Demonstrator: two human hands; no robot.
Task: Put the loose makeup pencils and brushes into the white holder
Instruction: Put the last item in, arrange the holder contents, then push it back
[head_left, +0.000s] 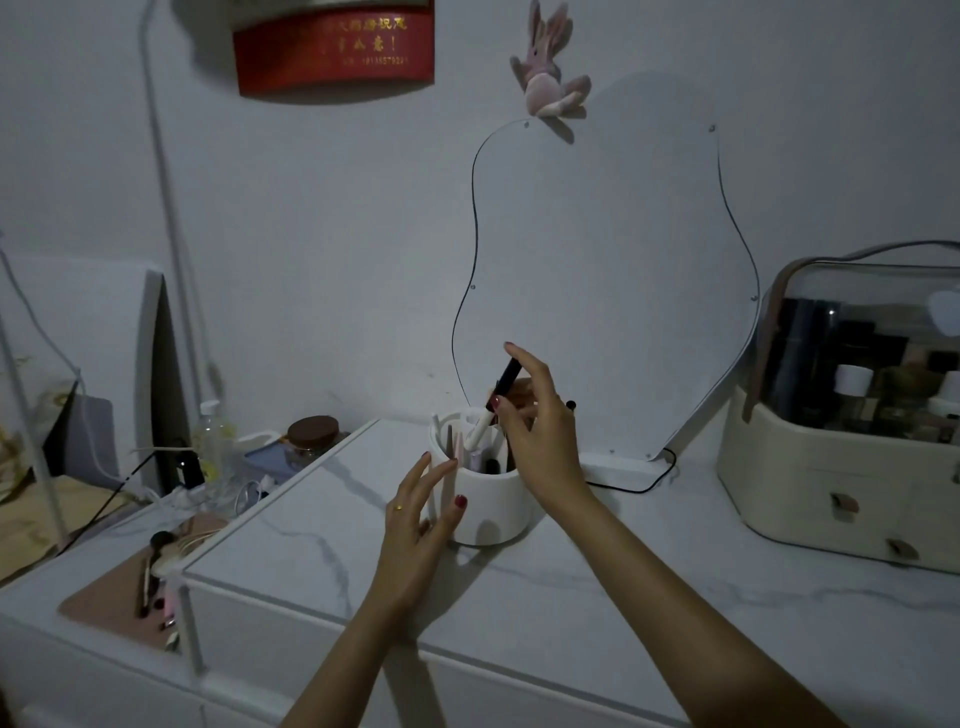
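Note:
The white holder (488, 506) stands on the marble-look dresser top (322, 540), just in front of the mirror. Several pencils and brushes stand inside it. My right hand (540, 415) hovers over the holder's rim, fingers pinched on a black-and-white makeup pencil (496, 402) that tilts with its white end down into the holder. My left hand (423, 512) rests against the holder's left side, fingers spread and touching its wall, holding nothing. More loose brushes (148, 574) lie on a pink tray at the lower left.
A wavy-edged mirror (608, 291) leans on the wall behind the holder, its black cord trailing right. A cream cosmetics case (841, 467) with a clear lid fills the right side. The pink tray (104, 603), bottles and a brown-lidded jar (313, 434) sit on the left.

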